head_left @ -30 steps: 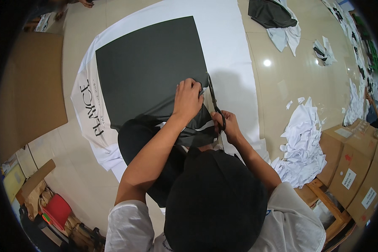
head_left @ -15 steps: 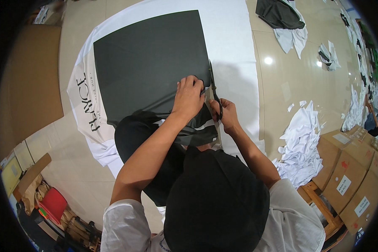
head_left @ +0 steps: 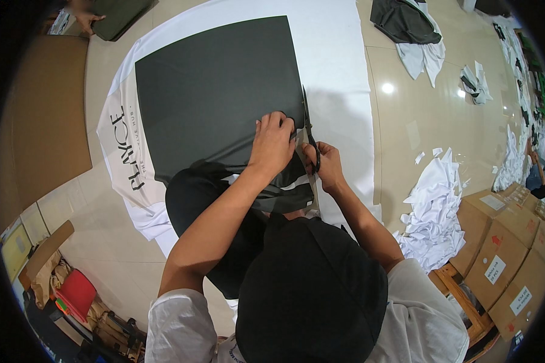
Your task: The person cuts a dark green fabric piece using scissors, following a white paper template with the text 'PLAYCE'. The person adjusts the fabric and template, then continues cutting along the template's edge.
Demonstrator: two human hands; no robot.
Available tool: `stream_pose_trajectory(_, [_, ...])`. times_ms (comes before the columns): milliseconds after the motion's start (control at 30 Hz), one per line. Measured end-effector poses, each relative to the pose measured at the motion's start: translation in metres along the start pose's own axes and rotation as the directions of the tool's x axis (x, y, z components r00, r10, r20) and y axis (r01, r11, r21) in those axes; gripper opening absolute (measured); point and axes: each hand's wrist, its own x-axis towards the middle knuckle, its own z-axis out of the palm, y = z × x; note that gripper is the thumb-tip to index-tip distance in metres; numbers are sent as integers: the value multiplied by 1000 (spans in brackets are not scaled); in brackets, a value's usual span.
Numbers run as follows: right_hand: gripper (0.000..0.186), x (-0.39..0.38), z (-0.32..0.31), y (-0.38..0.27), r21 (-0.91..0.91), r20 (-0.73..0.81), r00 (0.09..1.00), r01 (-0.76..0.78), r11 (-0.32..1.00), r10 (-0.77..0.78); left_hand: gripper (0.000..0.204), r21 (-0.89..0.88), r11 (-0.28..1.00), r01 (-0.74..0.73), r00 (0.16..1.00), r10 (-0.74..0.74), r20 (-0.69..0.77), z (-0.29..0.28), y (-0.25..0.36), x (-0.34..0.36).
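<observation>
A dark grey-black sheet of fabric [head_left: 218, 91] lies spread over white printed cloth [head_left: 336, 72] on the floor. My right hand [head_left: 327, 164] is closed round the handles of a pair of black scissors [head_left: 310, 134], whose blades run along the sheet's right edge. Just left of the scissors, my left hand [head_left: 272, 140] has its fingers curled on the dark fabric near that edge, gripping it. Below the hands the fabric is bunched and folded, with a pale strip across it. My dark-clad leg [head_left: 194, 193] rests against its lower left part.
Brown cardboard boxes [head_left: 505, 254] stand at the lower right, beside a heap of white scraps [head_left: 433, 215]. Dark and white garments [head_left: 406, 24] lie at upper right. A brown board [head_left: 45, 121] is at left. A person's hand [head_left: 88, 19] touches a dark green bundle [head_left: 120, 17] at top left.
The other person's hand and the dark green bundle have come into view at top left. My hands and the scissors look almost unmoved.
</observation>
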Motion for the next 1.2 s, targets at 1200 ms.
stream_pose_trajectory(1200, [28, -3, 2, -3, -91, -63, 996, 56, 994, -62, 26, 22, 1000, 4, 1000, -4, 18, 0, 1, 0])
